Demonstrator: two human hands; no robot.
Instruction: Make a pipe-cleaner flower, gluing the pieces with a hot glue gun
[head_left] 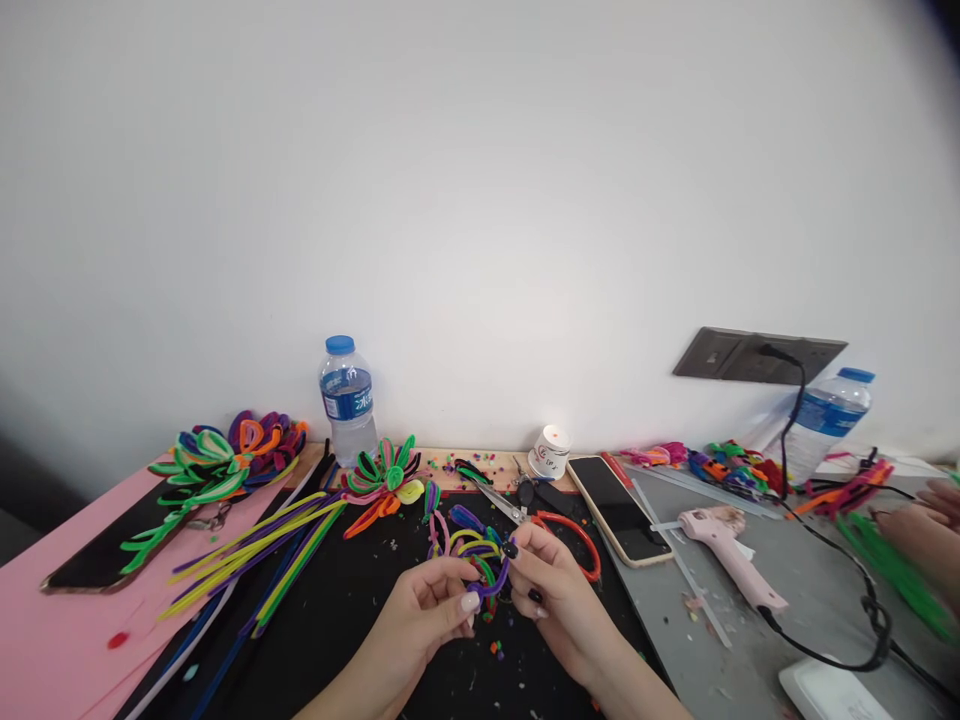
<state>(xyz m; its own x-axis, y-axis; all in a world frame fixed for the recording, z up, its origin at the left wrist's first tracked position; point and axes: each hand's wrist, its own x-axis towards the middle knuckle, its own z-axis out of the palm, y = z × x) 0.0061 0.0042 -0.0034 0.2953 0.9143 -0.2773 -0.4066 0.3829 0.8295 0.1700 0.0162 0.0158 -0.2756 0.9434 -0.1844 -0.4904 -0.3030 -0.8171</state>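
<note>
Between my two hands a purple pipe cleaner [493, 588] is bent into a curve. My left hand [439, 605] pinches its left end between thumb and forefinger. Its upper right end is in the closed fingers of my right hand [544, 575]. Just behind my fingers lie curled pipe cleaners [469, 520] in purple, yellow, green and pink, partly hidden by the hands. Scissors with red-orange handles [592, 560] lie beyond my right hand, blades pointing to the upper left. A bundle of straight yellow, purple and green pipe cleaners [255, 550] lies on the left.
Pipe-cleaner flowers [225, 455] and a water bottle [349, 405] stand at the left back. A paper cup [551, 452] and a phone [621, 510] are behind my right hand. Farther right are a pink glue gun [735, 560], its cable and another person's hand [926, 525].
</note>
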